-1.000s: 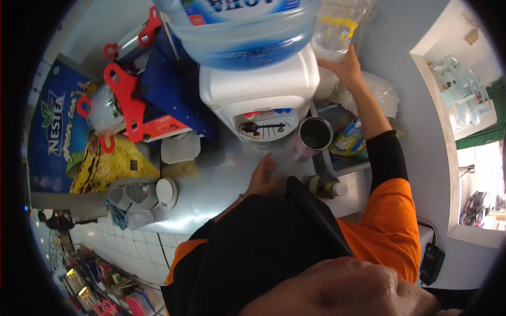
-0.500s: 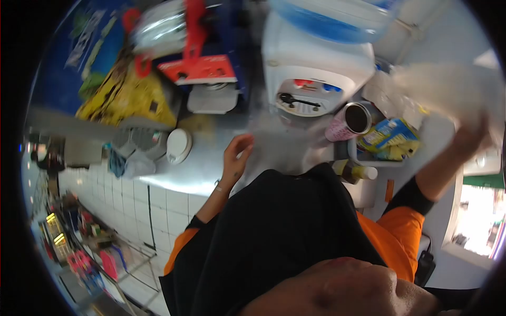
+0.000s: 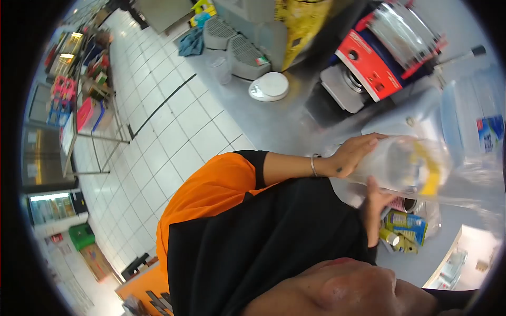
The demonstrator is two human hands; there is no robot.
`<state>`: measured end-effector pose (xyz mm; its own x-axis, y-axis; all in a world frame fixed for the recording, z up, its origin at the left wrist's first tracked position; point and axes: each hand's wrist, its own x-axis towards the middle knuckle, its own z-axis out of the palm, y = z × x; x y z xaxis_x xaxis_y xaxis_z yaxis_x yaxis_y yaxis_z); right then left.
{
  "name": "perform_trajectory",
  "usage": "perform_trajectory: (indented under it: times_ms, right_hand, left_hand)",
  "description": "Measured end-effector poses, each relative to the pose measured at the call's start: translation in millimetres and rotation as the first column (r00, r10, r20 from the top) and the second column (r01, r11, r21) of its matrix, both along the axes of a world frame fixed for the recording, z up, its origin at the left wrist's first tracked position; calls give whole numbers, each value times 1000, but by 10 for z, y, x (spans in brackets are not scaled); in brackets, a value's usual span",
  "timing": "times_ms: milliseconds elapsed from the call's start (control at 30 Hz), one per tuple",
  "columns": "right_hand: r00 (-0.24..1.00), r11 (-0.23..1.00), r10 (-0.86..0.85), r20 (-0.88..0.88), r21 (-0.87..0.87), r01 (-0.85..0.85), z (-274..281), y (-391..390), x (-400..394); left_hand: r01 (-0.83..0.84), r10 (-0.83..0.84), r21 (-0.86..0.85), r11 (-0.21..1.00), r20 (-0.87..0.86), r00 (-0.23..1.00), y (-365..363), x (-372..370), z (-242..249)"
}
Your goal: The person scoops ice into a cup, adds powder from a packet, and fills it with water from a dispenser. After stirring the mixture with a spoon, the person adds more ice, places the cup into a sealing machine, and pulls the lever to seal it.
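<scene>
- Tiled floor [image 3: 158, 126] fills the left and upper-left of frame; shelves w/ coloured goods [image 3: 68, 79] at far left edge.
- Steel table [image 3: 284, 118] runs across upper centre to right.
- Sealing machine, red & black [image 3: 369, 63], upper right on the table; yellow poster panel [image 3: 300, 18] at top centre next to it.
- Water jug, clear blue [image 3: 474, 121], at right edge, blurred.
- Sleeve of clear plastic cups [image 3: 406, 168], centre-right, tilted and lying across frame; yellow band round it near its right part.
- White round scale [image 3: 269, 87], upper centre on the table, apart from the machine.
- Packets, blue & yellow [image 3: 403, 226], lower right below the cups.
- Left hand [image 3: 353, 155], centre-right: fingers curled over the top side of the cup sleeve, gripping it; bracelet at wrist.
- Right hand [image 3: 374, 205], just below: fingers up against the underside of the sleeve, holding it; how far closed – can't tell, partly hidden.
</scene>
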<state>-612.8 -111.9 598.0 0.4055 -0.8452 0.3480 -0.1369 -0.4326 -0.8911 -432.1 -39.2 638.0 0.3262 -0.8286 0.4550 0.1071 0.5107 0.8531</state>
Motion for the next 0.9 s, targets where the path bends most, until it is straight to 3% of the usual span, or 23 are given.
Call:
perform_trajectory:
  times_ms: [33,100,133,200,267,300,333,367,400,433,500,567,633,667,700,733,767,800,833,900]
  right_hand:
    - [964,985,146,221,55,-161,-248,77,244]
    - [976,939,106,193,305,-162,-661,230,411]
    - [973,934,122,197,309,-180,-795,266,505]
    - [960,961,245,138,94,-259,-985,390,609]
    - [978,958,194,81,199,-206,-965,458,770]
    - [960,878,249,129,389,-280,-1119,411,803]
    - [942,761,277,187,555,-334,-1257,370,786]
    - [945,863,323,53,394,-318,-1362,317,794]
    - [937,926,336,-95,216,-310,-1448,235,798]
    - [938,939,323,-123,167,-302,-1519,206,789]
    - [959,966,247,-142,109,-233,-1567,238,817]
    - [896,949,266,-357,-67,-308,-1570,236,804]
    - [865,941,253,-434,-96,-323,-1721,205,689]
    - [849,943,217,-482,-119,-309,-1602,236,637]
    - [811,950,273,-516,15,-311,-1466,262,627]
    - [834,976,192,-517,9,-219,-1552,250,602]
    - [817,967,209,-537,-13,-256,-1707,243,577]
    - [796,951,242,-555,-28,-308,-1817,253,555]
    - [809,966,202,-551,-24,-257,-1771,260,570]
    - [659,904,330,-676,26,-426,-1432,188,550]
  left_hand:
    - [22,-19,32,999,-86,996,1,57,-257]
    - [27,-15,67,997,-179,984,46,117,-755]
    - [9,18,156,988,-168,986,56,163,-976]
    - [-7,46,252,968,-150,988,117,227,-1294]
    - [-175,204,293,940,-71,977,172,223,-1547]
    - [-137,168,303,943,-78,983,213,208,-1772]
    - [-368,330,163,915,223,917,257,217,-2014]
    - [-526,491,-62,848,467,736,271,255,-2198]
    - [-425,406,-67,903,461,789,278,357,-2342]
    - [-317,314,-72,946,456,833,308,428,-2411]
    - [-310,156,226,923,518,841,365,427,-2317]
    - [-285,168,206,936,449,878,308,434,-2529]
    - [-333,312,495,803,128,942,265,523,-2201]
    - [-236,290,433,870,-61,955,316,524,-1904]
    - [-150,251,363,920,-250,935,390,598,-1705]
    - [-162,239,270,949,-287,928,373,839,-2085]
    - [-211,217,145,967,-24,976,409,808,-1889]
    - [-234,229,-7,972,235,945,438,762,-1487]
    - [-240,247,-62,969,170,954,368,683,-1026]
    - [-328,348,-165,930,111,931,224,563,-352]
